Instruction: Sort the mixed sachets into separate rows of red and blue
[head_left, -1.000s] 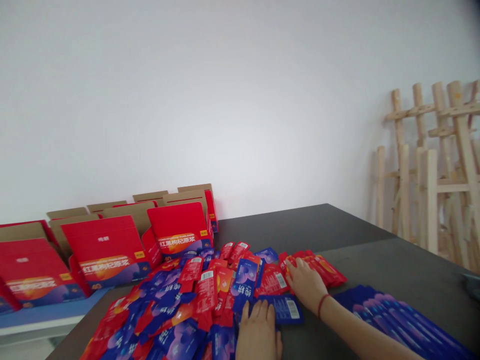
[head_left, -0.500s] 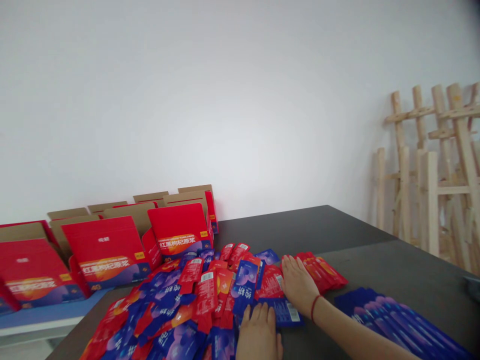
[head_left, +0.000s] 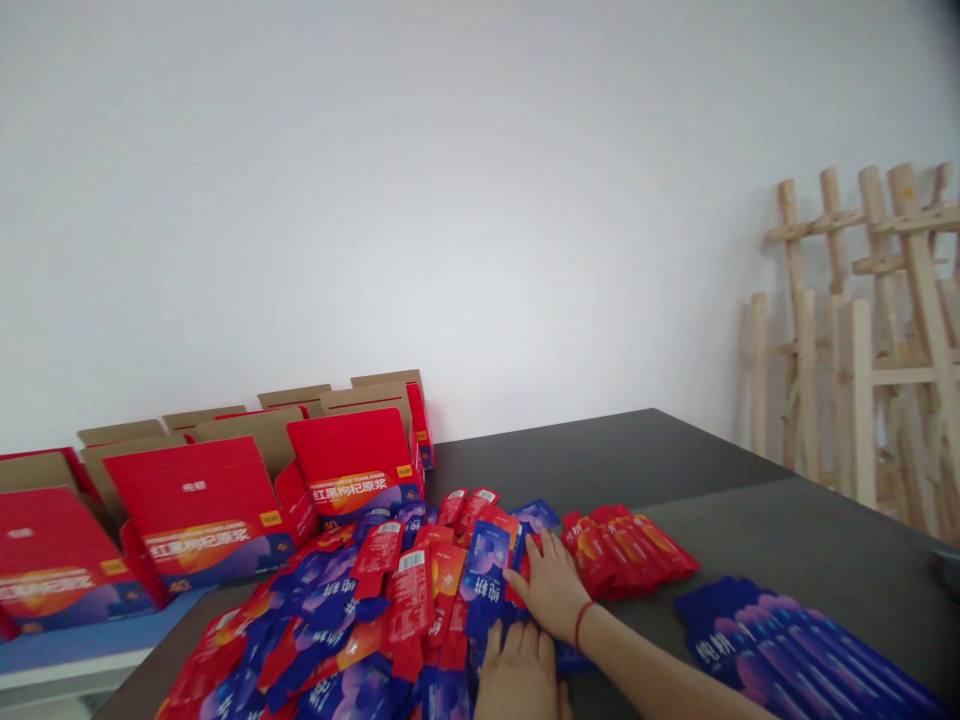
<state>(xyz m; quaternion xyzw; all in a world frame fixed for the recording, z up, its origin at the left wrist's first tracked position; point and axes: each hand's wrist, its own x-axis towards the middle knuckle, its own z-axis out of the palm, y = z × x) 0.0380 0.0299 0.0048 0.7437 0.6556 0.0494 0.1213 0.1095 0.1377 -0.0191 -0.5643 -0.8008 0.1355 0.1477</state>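
Head view: right hand [head_left: 553, 598] lies flat, fingers spread on the mixed sachet heap [head_left: 360, 620], grip slack and empty. Left hand [head_left: 517, 680] likewise. Red row [head_left: 634, 545] and blue row [head_left: 795, 650] are laid out on the surface [head_left: 787, 520]; judged: most sachets unsorted.

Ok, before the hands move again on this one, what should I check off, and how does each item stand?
1. Right hand flat on the mixed sachet pile, fingers spread, gripping nothing: ok.
2. Left hand flat on the pile's near edge, gripping nothing: ok.
3. Red sachet row fanned neatly beside the right hand: ok.
4. Blue sachet row fanned neatly on the table, apart from both hands: ok.
5. Red boxes open; contents: cannot tell.
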